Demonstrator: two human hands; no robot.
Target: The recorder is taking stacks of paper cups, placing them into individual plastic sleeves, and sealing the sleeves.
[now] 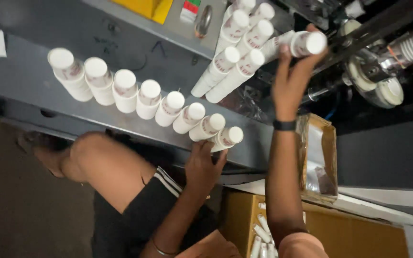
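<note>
up at our right hand (290,79), the fingers are closed around a stack of white paper cups (302,44) lying sideways, its end beside more cup stacks (235,57) leaning on the grey machine ledge (34,81). below that grip, our left hand (202,167) rests on the ledge's edge, fingers loosely spread and touching the last stack in a row of cup stacks (168,107) that runs away to its left. under our right forearm sits a cardboard box (319,157).
</note>
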